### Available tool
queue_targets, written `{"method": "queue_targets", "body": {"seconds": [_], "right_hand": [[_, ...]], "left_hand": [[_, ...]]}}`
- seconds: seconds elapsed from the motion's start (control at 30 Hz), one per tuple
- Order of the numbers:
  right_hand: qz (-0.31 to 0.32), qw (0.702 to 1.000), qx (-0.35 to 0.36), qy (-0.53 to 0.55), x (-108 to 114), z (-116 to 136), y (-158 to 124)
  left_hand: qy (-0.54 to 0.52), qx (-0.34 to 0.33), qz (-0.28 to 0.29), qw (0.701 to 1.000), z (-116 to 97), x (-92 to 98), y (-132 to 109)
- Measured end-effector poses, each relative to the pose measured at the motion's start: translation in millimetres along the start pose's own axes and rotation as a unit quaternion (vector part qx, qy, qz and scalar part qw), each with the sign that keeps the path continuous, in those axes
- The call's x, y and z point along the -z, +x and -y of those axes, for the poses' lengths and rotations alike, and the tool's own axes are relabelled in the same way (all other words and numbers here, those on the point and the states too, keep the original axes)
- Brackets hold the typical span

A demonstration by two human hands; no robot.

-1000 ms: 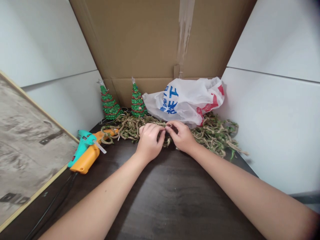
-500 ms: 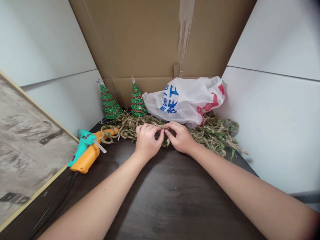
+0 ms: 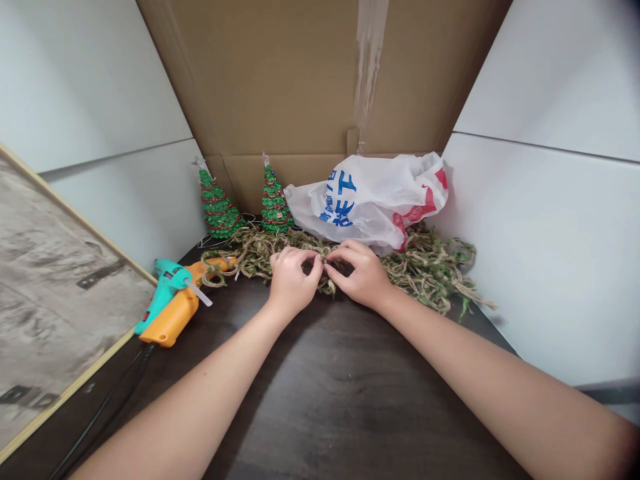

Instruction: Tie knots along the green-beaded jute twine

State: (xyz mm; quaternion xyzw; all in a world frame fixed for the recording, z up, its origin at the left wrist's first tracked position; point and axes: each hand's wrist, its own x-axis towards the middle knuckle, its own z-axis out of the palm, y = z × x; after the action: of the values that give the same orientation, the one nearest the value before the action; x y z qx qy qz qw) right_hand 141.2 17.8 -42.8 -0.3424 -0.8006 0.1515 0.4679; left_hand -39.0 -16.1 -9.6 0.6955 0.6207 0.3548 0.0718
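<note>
A long tangle of brown twine with green leaves [image 3: 430, 273] stretches across the back of the dark table. At its front edge, my left hand [image 3: 295, 277] pinches a strand of the twine between thumb and fingers. My right hand [image 3: 361, 275] meets it there, its thumb and fingertips closed on the same bit of strand. The two sets of fingertips nearly touch, and the small part between them is mostly hidden. Behind my hands, a white plastic bag [image 3: 375, 197] with blue and red print rests against the tangle.
Two small green trees [image 3: 217, 210] with red garlands stand at the back left. A teal and orange glue gun [image 3: 173, 300] lies left, its black cord trailing forward. A wood-framed board [image 3: 65, 287] leans further left. White panels [image 3: 545, 233] and cardboard [image 3: 290, 80] wall the table [image 3: 345, 393].
My left hand has shifted slightly left, and the gap between its thumb and fingers is a little rounder. The right hand keeps pinching at nearly the same spot.
</note>
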Motion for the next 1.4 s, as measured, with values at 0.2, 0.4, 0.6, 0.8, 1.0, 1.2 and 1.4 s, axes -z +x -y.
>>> {"method": "queue_targets", "body": {"seconds": [0.2,0.4,0.6,0.8,1.0,1.2,1.4], "right_hand": [[-0.02,0.998,0.022,-0.052,1,-2,1],[-0.014,0.998,0.035,-0.057,0,-1,-1],[-0.001,0.997,0.028,-0.075,0,0,0],[0.004,0.995,0.02,-0.097,0,0,-1],[0.018,0.989,0.033,-0.143,1,4,0],[0.034,0.98,0.077,-0.181,3,6,0],[0.056,0.984,0.098,-0.141,4,2,1]], "left_hand": [[-0.016,-0.016,-0.005,1.0,1,-0.7,0],[-0.034,-0.033,-0.012,0.999,5,-1.9,0],[-0.101,-0.068,-0.026,0.992,10,-3.4,0],[-0.108,-0.061,-0.007,0.992,8,-3.6,0],[-0.079,-0.048,0.019,0.996,4,-2.0,0],[-0.049,-0.052,0.016,0.997,2,-1.4,-1],[-0.082,-0.006,0.031,0.996,3,-3.3,1]]}}
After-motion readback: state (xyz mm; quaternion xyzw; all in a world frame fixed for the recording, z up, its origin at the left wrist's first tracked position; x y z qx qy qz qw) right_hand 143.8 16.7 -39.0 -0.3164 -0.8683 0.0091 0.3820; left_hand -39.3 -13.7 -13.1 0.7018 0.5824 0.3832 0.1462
